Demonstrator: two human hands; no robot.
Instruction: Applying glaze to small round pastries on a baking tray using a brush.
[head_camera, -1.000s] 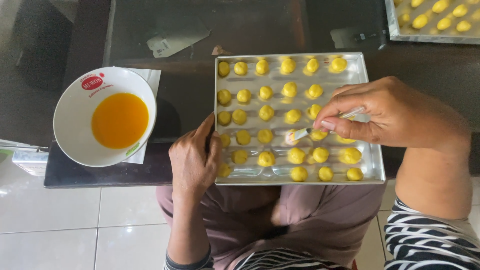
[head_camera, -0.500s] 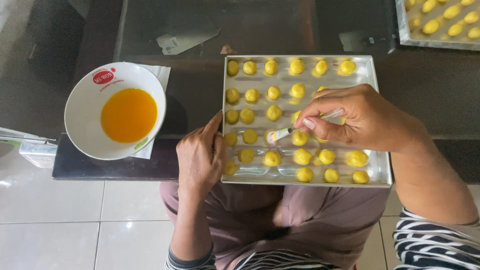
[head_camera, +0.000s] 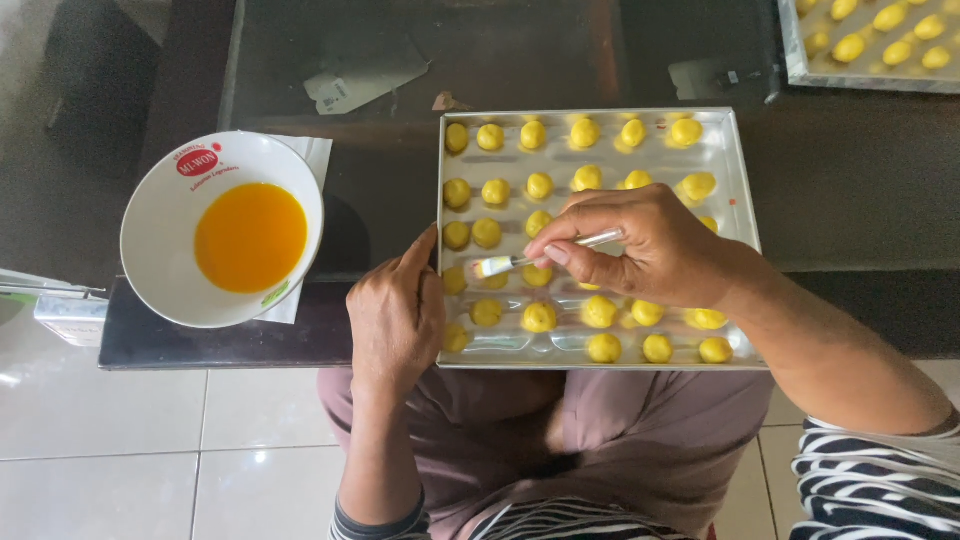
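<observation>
**Brush over the dough balls**

On the dark glass counter (head_camera: 560, 60) we see a rectangular silver metal baking tray (head_camera: 745, 210) of small yellow dough balls (head_camera: 540, 317). Our left hand (head_camera: 397, 312) steadies its left edge, grip curled on the rim. Our right hand (head_camera: 640, 245) pinches a thin metal-handled pastry brush (head_camera: 520, 262), its tip above the tray's left columns.

A home kitchen or dining spot, shown by the dark glass-topped table (head_camera: 560, 60) over white floor tiles (head_camera: 150, 450), a metal baking tray (head_camera: 745, 215) of yellow dough balls, and a bowl (head_camera: 160, 230) of beaten egg at left
</observation>
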